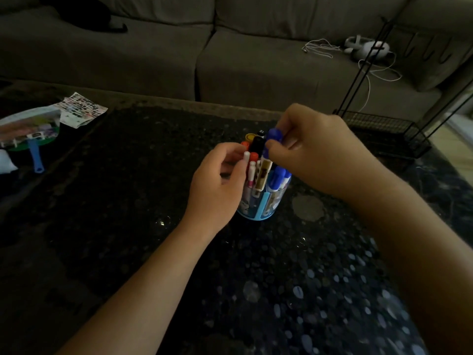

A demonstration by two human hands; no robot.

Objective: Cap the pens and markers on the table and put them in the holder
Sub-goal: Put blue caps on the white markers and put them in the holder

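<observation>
A dim room: a long grey sofa (pixel 256 73) runs across the back, and in front of it lies the dark speckled table (pixel 281 290) you are working at. At the table's far right corner stands a black wire rack (pixel 384 129).

Both your forearms reach in from the near edge and meet at the middle of the table. Your right hand (pixel 314 149) is above the holder with its fingers curled, thumb and fingertips pinching the blue-capped marker (pixel 276 134) by its cap. The marker stands tilted, its lower end down among the others in the holder. Your left hand (pixel 217 185) is against the holder's left side, fingers curled in, thumb and fingertips at the white-capped pen (pixel 246 156). Whether it truly grips that pen cannot be told.

The holder (pixel 263 208), blue-based with clear walls, stands upright between your hands, packed with capped pens: orange caps (pixel 254 157), a black marker (pixel 257 144), a yellow cap (pixel 250 137) at the back and more blue caps (pixel 279 175) on the right.

On the far left of the table lie a hand fan (pixel 35 160) with a blue handle and a sticker sheet (pixel 82 106). A white cable (pixel 322 47) trails on the sofa seat.
</observation>
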